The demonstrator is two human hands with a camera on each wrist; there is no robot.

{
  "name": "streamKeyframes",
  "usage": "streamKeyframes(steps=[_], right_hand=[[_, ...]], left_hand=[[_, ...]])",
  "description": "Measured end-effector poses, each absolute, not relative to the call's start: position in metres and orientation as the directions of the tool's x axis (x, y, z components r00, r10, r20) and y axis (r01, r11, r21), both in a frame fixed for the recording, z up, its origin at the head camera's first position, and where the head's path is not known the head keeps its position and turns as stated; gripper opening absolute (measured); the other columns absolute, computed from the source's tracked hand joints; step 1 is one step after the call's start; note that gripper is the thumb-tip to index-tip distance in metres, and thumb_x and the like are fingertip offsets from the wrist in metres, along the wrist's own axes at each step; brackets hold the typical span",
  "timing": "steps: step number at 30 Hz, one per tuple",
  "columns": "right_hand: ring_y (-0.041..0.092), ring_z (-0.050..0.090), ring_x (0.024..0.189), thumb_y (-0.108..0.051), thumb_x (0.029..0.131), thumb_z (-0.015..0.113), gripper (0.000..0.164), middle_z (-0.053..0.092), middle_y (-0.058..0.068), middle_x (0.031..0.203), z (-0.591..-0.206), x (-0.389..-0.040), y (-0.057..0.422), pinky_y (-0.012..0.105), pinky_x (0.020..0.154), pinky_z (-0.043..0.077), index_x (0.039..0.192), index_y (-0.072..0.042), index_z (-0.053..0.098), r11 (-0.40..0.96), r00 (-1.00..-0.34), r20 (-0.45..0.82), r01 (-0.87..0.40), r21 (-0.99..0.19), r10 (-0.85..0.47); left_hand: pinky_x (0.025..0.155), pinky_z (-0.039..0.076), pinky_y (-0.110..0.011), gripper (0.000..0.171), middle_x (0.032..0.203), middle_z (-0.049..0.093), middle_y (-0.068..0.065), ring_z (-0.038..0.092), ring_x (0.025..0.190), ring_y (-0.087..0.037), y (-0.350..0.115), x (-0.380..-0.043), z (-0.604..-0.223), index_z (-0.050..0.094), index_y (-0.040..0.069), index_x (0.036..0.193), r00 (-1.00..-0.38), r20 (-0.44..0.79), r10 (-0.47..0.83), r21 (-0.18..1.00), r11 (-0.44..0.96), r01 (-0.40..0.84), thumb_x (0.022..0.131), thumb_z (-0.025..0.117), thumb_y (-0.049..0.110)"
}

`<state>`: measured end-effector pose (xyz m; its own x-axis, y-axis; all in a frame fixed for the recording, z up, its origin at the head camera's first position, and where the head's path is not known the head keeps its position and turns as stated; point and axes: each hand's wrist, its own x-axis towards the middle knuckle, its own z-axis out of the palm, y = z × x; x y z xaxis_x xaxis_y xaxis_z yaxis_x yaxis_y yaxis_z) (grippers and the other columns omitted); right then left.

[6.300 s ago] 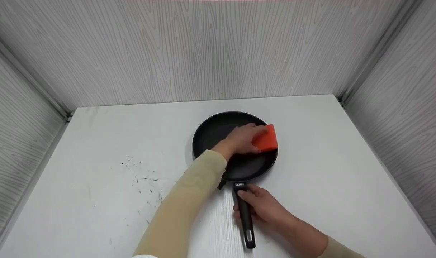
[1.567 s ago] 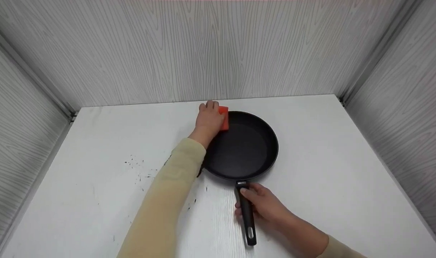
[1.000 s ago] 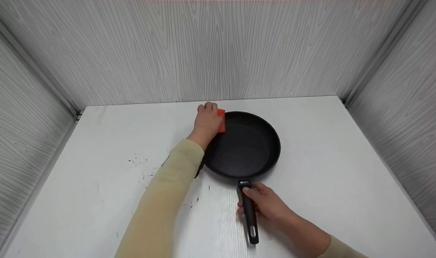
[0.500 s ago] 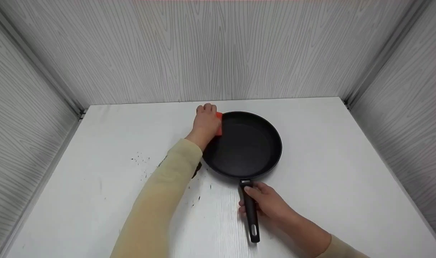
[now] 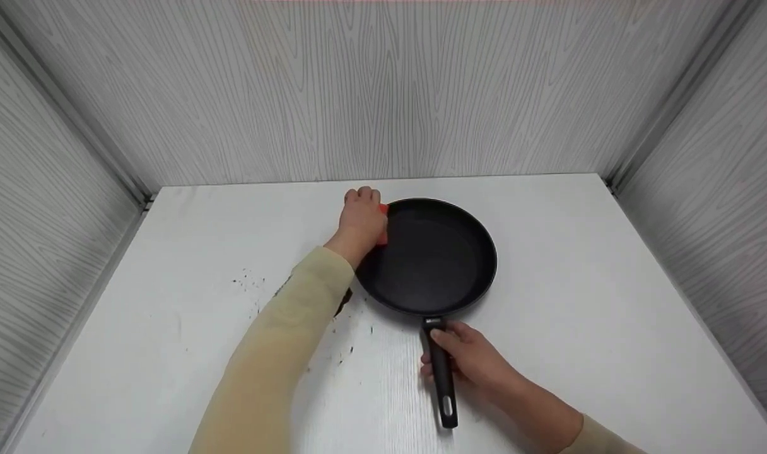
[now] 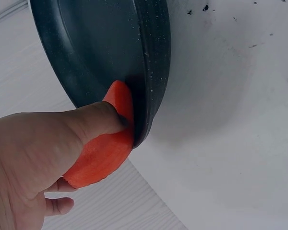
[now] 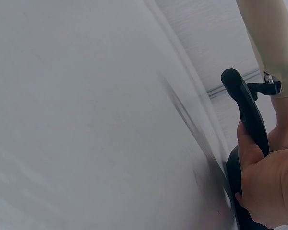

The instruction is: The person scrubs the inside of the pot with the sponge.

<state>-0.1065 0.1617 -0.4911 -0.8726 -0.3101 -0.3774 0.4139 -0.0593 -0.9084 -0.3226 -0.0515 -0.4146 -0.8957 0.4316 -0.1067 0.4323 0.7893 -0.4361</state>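
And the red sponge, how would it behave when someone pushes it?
The red sponge likely feels soft and flexible, since it bends where the left hand presses it against the pan. Its matte surface suggests it may not be slippery.

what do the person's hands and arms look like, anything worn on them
The left sleeve is long, plain and pale beige; the little that shows of the right sleeve looks similar. The left hand and right hand wear no gloves. A black fitting sits at the left sleeve's end.
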Motion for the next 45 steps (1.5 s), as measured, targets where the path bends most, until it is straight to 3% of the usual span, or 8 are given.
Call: streamKeyframes(steps=[2, 6, 10, 16, 28, 45], right_hand=[[0.026, 0.078, 0.086, -0.027, 0.111, 0.058, 0.063, 0.071, 0.019, 0.101, -0.491, -0.107, 0.161, 0.037, 0.077, 0.063, 0.157, 0.005, 0.031, -0.063, -0.872, -0.376, 0.414, -0.908, -0.312], [0.026, 0.077, 0.086, -0.028, 0.111, 0.058, 0.062, 0.071, 0.019, 0.101, -0.49, -0.106, 0.162, 0.038, 0.078, 0.063, 0.156, 0.006, 0.031, -0.063, -0.875, -0.367, 0.405, -0.912, -0.314], [0.027, 0.077, 0.086, -0.027, 0.111, 0.057, 0.06, 0.071, 0.019, 0.101, -0.49, -0.106, 0.162, 0.039, 0.078, 0.063, 0.154, 0.007, 0.033, -0.068, -0.876, -0.364, 0.404, -0.912, -0.317], [0.025, 0.077, 0.084, -0.025, 0.111, 0.057, 0.056, 0.071, 0.017, 0.098, -0.491, -0.107, 0.162, 0.039, 0.078, 0.063, 0.151, 0.007, 0.033, -0.08, -0.872, -0.363, 0.409, -0.909, -0.329], [0.026, 0.077, 0.086, -0.026, 0.111, 0.057, 0.056, 0.07, 0.018, 0.1, -0.492, -0.107, 0.162, 0.04, 0.079, 0.063, 0.151, 0.006, 0.034, -0.075, -0.871, -0.363, 0.408, -0.91, -0.331], [0.026, 0.077, 0.086, -0.025, 0.111, 0.057, 0.056, 0.071, 0.018, 0.1, -0.492, -0.107, 0.161, 0.039, 0.078, 0.063, 0.151, 0.008, 0.035, -0.064, -0.876, -0.362, 0.401, -0.914, -0.319]], left_hand=[[0.097, 0.044, -0.051, 0.029, 0.136, 0.052, -0.022, 0.046, 0.126, -0.038, -0.054, -0.322, -0.415, 0.074, 0.01, 0.128, -0.891, -0.111, 0.44, -0.435, 0.785, 0.441, 0.105, 0.063, 0.022], [0.099, 0.044, -0.051, 0.046, 0.138, 0.052, -0.02, 0.047, 0.125, -0.038, -0.062, -0.321, -0.415, 0.072, 0.009, 0.132, -0.88, -0.111, 0.461, -0.42, 0.781, 0.462, 0.092, 0.079, 0.03], [0.1, 0.044, -0.052, 0.045, 0.141, 0.052, -0.017, 0.047, 0.124, -0.037, -0.068, -0.32, -0.416, 0.071, 0.011, 0.136, -0.867, -0.11, 0.486, -0.406, 0.774, 0.485, 0.094, 0.076, 0.028], [0.103, 0.043, -0.051, 0.035, 0.137, 0.055, -0.013, 0.047, 0.124, -0.036, -0.075, -0.319, -0.416, 0.077, 0.012, 0.126, -0.847, -0.112, 0.52, -0.394, 0.759, 0.518, 0.095, 0.077, 0.029], [0.107, 0.043, -0.05, 0.041, 0.138, 0.057, -0.013, 0.047, 0.126, -0.036, -0.077, -0.315, -0.414, 0.076, 0.006, 0.126, -0.837, -0.159, 0.524, -0.35, 0.763, 0.544, 0.092, 0.078, 0.029], [0.109, 0.04, -0.052, 0.038, 0.139, 0.057, -0.013, 0.046, 0.126, -0.037, -0.079, -0.305, -0.411, 0.077, 0.009, 0.121, -0.826, -0.219, 0.519, -0.328, 0.758, 0.563, 0.093, 0.075, 0.036]])
